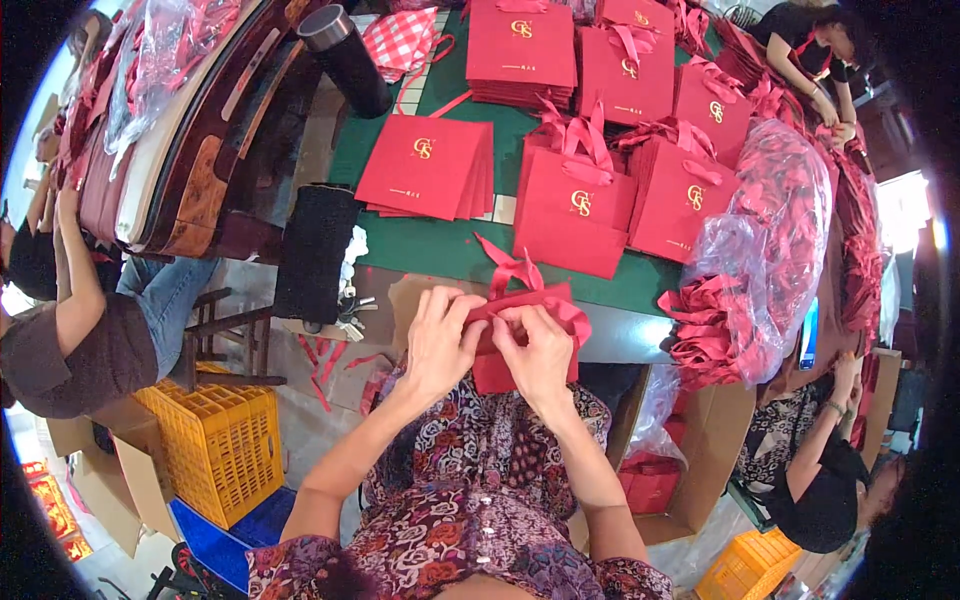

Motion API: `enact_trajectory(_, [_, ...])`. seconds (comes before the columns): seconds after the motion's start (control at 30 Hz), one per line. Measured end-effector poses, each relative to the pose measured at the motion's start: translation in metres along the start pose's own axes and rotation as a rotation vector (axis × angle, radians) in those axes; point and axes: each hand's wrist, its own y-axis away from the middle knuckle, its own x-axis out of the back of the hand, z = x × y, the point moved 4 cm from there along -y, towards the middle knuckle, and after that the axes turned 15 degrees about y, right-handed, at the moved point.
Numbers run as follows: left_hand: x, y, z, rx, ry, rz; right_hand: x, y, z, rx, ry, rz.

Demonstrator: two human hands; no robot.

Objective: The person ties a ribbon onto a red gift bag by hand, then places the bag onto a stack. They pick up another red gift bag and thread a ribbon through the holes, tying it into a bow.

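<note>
A small red paper gift bag (490, 374) is upright in front of me at the table's near edge, with a red ribbon (512, 268) rising from its top. My left hand (440, 330) is closed at the bag's upper left, thumb and fingers pinching the ribbon. Close beside it, my right hand (537, 355) pinches the ribbon at the bag's mouth, fingers curled. What lies exactly between the fingertips is partly hidden. Just beyond, another red gift bag (560, 240) with a ribbon handle lies on the green tabletop (440, 250).
Stacks of flat red bags (425, 165) cover the table, with a black tumbler (350, 65) at the far left. Red ribbons in clear plastic (770, 230) are heaped on the right. A yellow crate (225, 445) and cardboard box (700, 465) stand below; other people sit at both sides.
</note>
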Motion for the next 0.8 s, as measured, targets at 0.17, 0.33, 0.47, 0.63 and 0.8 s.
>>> enact_trajectory(0.17, [0.001, 0.001, 0.007, -0.071, 0.037, 0.031, 0.004, 0.003, 0.003, -0.099, -0.072, -0.047])
enact_trajectory(0.33, [-0.003, 0.009, 0.017, -0.149, -0.042, 0.086, 0.009, 0.002, 0.002, -0.138, -0.066, -0.144])
enact_trajectory(0.47, [-0.004, 0.007, 0.027, -0.197, -0.08, 0.071, 0.011, 0.002, 0.003, -0.178, -0.081, -0.187])
enact_trajectory(0.63, [-0.008, 0.006, 0.031, -0.113, 0.006, 0.05, 0.011, 0.007, -0.004, -0.188, -0.133, -0.115])
enact_trajectory(0.8, [-0.005, 0.001, 0.026, -0.068, 0.105, -0.007, 0.022, 0.01, -0.01, -0.021, 0.028, -0.048])
